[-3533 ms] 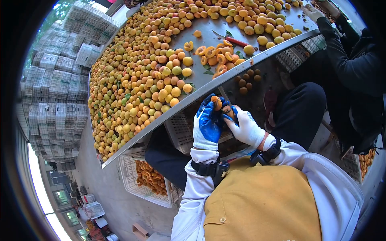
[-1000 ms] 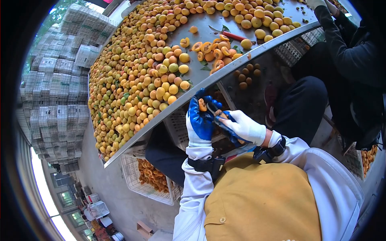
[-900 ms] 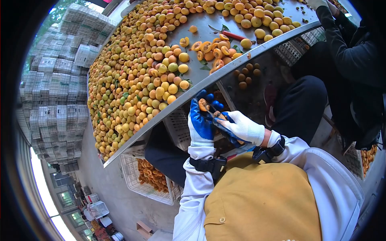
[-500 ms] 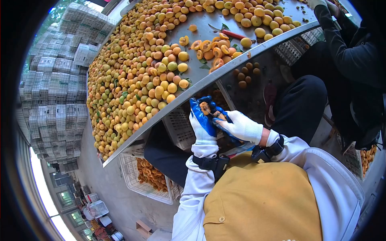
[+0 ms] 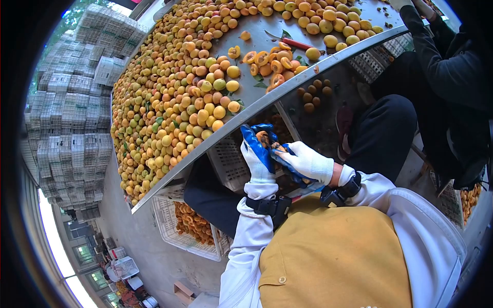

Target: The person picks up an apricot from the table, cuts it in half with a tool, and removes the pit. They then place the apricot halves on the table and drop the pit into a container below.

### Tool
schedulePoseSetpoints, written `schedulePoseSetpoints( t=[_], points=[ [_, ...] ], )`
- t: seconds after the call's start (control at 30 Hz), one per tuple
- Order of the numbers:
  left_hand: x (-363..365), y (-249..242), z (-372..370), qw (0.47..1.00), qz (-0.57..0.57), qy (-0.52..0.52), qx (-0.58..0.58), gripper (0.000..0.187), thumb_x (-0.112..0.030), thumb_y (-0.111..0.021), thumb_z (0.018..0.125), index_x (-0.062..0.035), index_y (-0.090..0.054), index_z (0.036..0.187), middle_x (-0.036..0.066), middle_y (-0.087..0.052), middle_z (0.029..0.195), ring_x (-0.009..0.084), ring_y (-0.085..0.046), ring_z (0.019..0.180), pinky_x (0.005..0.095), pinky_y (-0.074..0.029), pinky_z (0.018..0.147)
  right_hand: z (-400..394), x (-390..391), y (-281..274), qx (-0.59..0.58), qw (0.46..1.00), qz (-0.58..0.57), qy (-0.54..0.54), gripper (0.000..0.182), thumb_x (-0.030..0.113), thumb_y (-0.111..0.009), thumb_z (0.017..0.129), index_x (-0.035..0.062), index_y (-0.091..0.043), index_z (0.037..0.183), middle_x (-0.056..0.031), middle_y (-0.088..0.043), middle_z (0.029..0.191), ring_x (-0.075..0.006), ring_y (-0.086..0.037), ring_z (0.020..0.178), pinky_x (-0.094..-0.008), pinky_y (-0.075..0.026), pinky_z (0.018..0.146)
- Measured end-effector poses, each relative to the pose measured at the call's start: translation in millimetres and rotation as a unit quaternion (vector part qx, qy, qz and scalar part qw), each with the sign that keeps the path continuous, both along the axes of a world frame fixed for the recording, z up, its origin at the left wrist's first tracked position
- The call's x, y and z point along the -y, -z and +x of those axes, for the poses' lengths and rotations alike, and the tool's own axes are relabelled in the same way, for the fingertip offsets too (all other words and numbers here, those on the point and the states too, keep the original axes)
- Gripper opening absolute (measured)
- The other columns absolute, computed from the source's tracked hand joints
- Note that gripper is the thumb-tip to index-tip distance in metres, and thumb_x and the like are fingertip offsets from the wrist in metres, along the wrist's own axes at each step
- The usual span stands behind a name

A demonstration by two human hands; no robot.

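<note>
My left hand (image 5: pixel 258 150), in a white glove with a blue coated palm, is closed around an apricot (image 5: pixel 262 137) just below the metal table's edge. My right hand (image 5: pixel 308 163), gloved the same way, is closed close against it. Something slim and brownish shows at the right fingers, but its kind is hidden by the glove. Above the hands, cut apricot halves (image 5: pixel 277 65) lie heaped on the table (image 5: pixel 250 53). A knife with a red handle (image 5: pixel 298 43) rests behind them. Whole apricots (image 5: pixel 169 102) cover the table's left side.
Under the table, a white crate (image 5: pixel 165 226) holds apricot pieces. Several round brown fruits (image 5: pixel 311 97) lie below the table's edge. At the right sits a co-worker (image 5: pixel 444 77) in dark clothes, hands at the table. Stacked crates (image 5: pixel 67 113) stand at the left.
The left fingers have closed further over the apricot, so less of it shows. Both hands stay close together in nearly the same place.
</note>
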State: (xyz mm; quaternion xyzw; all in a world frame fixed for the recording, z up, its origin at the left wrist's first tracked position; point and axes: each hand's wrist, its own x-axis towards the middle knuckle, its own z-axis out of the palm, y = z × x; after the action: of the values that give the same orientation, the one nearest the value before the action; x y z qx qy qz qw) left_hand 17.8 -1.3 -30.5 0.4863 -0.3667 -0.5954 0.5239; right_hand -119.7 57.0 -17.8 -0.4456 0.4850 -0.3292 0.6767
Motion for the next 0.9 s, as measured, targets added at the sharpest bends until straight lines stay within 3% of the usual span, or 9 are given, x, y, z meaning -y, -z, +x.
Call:
schedulePoseSetpoints(
  t=[0.17, 0.3, 0.4, 0.47, 0.5, 0.6, 0.7, 0.83, 0.9],
  points=[
    [-3, 0, 1, 0.999, -0.022, 0.023, -0.004, 0.057, -0.055, -0.043, 0.107, -0.003, -0.067, 0.099, 0.006, -0.067, 0.082, 0.0127, -0.061, 0.068, 0.0259, -0.051, 0.064, 3, 0, 16, 0.148, 0.987, 0.059, 0.033, 0.049, 0.049, -0.052, 0.106, 0.0024, -0.066, 0.098, 0.0009, -0.058, 0.069, -0.006, -0.052, 0.05, -0.0213, -0.039, 0.044],
    [-5, 7, 2, 0.997, -0.063, 0.032, 0.019, 0.054, -0.052, -0.044, 0.108, -0.0033, -0.067, 0.1, 0.007, -0.07, 0.088, 0.0117, -0.062, 0.071, 0.0253, -0.051, 0.067, -9, -3, -20, 0.207, 0.969, 0.133, 0.02, 0.05, 0.051, -0.052, 0.105, 0.0036, -0.066, 0.098, 0.0014, -0.057, 0.07, -0.0056, -0.05, 0.049, -0.0208, -0.038, 0.043],
    [-3, 1, 0, 0.997, -0.062, 0.013, 0.052, 0.062, -0.056, -0.042, 0.107, -0.0017, -0.068, 0.094, 0.005, -0.065, 0.077, 0.0118, -0.059, 0.065, 0.0249, -0.048, 0.062, -10, -2, -21, 0.19, 0.971, 0.144, 0.003, 0.049, 0.049, -0.052, 0.106, 0.0019, -0.067, 0.098, 0.0004, -0.059, 0.071, -0.0069, -0.051, 0.052, -0.023, -0.041, 0.046],
    [0, 4, 4, 0.996, -0.065, 0.019, 0.065, 0.063, -0.057, -0.042, 0.107, -0.0017, -0.068, 0.092, 0.005, -0.066, 0.077, 0.0118, -0.059, 0.065, 0.0249, -0.047, 0.061, -6, -1, -19, 0.063, 0.997, 0.04, -0.021, 0.048, 0.045, -0.051, 0.107, 0.0, -0.067, 0.099, -0.001, -0.061, 0.073, -0.0082, -0.055, 0.056, -0.0255, -0.043, 0.051],
    [1, 3, 5, 0.994, -0.069, 0.023, 0.078, 0.064, -0.057, -0.041, 0.107, -0.0017, -0.068, 0.09, 0.005, -0.066, 0.077, 0.0117, -0.059, 0.065, 0.025, -0.047, 0.061, -9, 0, -28, 0.022, 0.998, 0.043, -0.043, 0.046, 0.042, -0.051, 0.107, -0.0019, -0.066, 0.101, -0.0077, -0.066, 0.076, -0.0163, -0.062, 0.063, -0.0324, -0.048, 0.059],
    [0, -2, 8, 0.996, -0.049, 0.05, 0.059, 0.066, -0.058, -0.039, 0.108, -0.0017, -0.067, 0.087, 0.005, -0.066, 0.076, 0.0118, -0.058, 0.064, 0.0253, -0.047, 0.061, -4, 0, -10, -0.063, 0.993, -0.083, -0.046, 0.046, 0.041, -0.053, 0.105, -0.0026, -0.066, 0.102, -0.0169, -0.068, 0.079, -0.0269, -0.065, 0.069, -0.0395, -0.05, 0.066],
    [3, -16, 17, 0.986, -0.028, 0.132, 0.095, 0.068, -0.058, -0.037, 0.108, -0.0016, -0.067, 0.085, 0.006, -0.067, 0.077, 0.0131, -0.061, 0.065, 0.0263, -0.05, 0.063, -10, -1, -14, -0.094, 0.987, -0.105, -0.075, 0.046, 0.041, -0.055, 0.104, -0.0041, -0.066, 0.102, -0.0234, -0.068, 0.081, -0.0352, -0.065, 0.074, -0.0448, -0.05, 0.072],
    [10, -27, 26, 0.971, 0.056, 0.218, 0.083, 0.072, -0.058, -0.037, 0.108, 0.0014, -0.068, 0.082, 0.009, -0.068, 0.075, 0.0165, -0.067, 0.067, 0.028, -0.055, 0.066, -14, 0, -5, -0.111, 0.985, -0.098, -0.093, 0.048, 0.042, -0.054, 0.105, -0.0045, -0.064, 0.098, -0.024, -0.066, 0.08, -0.0366, -0.064, 0.073, -0.0459, -0.049, 0.072],
    [15, -26, 32, 0.964, 0.072, 0.24, 0.093, 0.072, -0.058, -0.037, 0.108, 0.0014, -0.069, 0.083, 0.009, -0.068, 0.076, 0.0168, -0.067, 0.068, 0.0281, -0.055, 0.066, -14, 2, 3, -0.101, 0.982, -0.111, -0.112, 0.049, 0.045, -0.054, 0.104, -0.0023, -0.064, 0.095, -0.0175, -0.064, 0.073, -0.0288, -0.063, 0.065, -0.0419, -0.049, 0.063]
  ],
)
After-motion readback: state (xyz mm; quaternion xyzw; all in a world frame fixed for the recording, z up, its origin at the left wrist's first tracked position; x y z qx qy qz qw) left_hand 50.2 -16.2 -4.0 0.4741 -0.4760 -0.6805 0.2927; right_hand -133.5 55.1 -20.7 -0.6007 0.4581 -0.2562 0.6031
